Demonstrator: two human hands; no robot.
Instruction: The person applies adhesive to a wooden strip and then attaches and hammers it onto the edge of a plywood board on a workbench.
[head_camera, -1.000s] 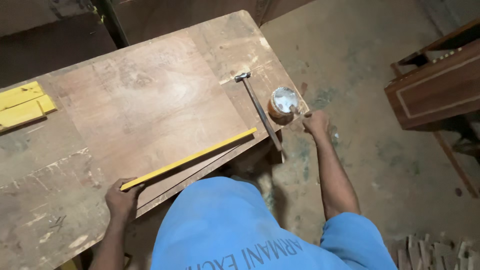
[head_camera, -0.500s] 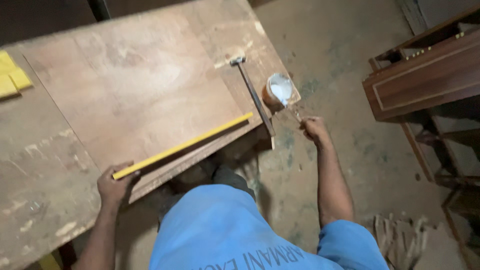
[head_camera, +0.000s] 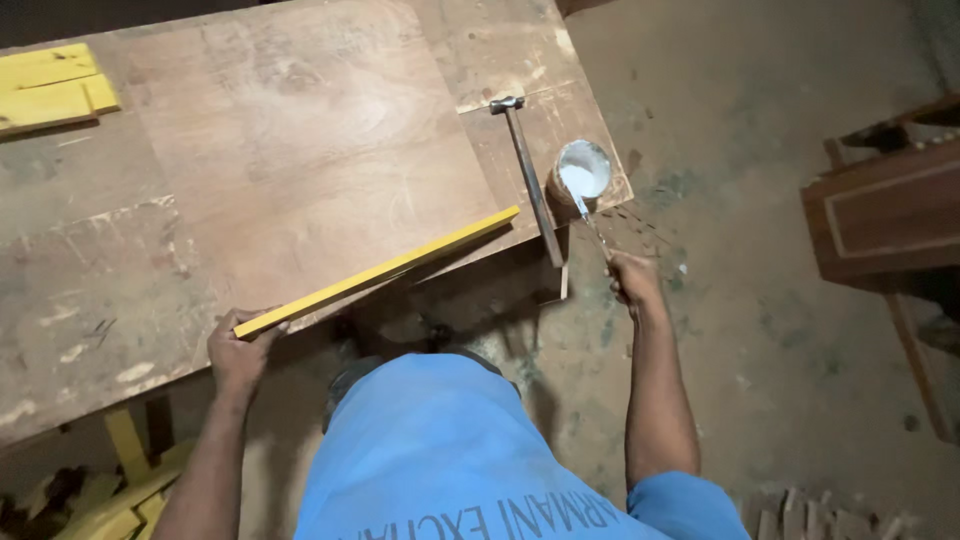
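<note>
At the far left corner of the desk (head_camera: 90, 260), a few yellow boards (head_camera: 50, 88) are lying flat, well away from the work. Along the near edge, the left hand (head_camera: 238, 350) is closing around the end of a long yellow strip (head_camera: 380, 272) — it is resting on its narrow edge, slanting along the near side of a big plywood sheet (head_camera: 300, 150), and the grip at the end appears to be steadying it against that edge. Further right, a hammer (head_camera: 528, 175) is lying on the desk with its head pointing away and its handle overhanging the near edge, probably kept within reach. At the right corner, a small round tin of white paste (head_camera: 583, 168) is sitting just beside the hammer. The right hand (head_camera: 632, 282) is hanging off the desk's edge, pinching a thin stick (head_camera: 592, 222) whose tip is dipping into the tin — seemingly to take up paste.
</note>
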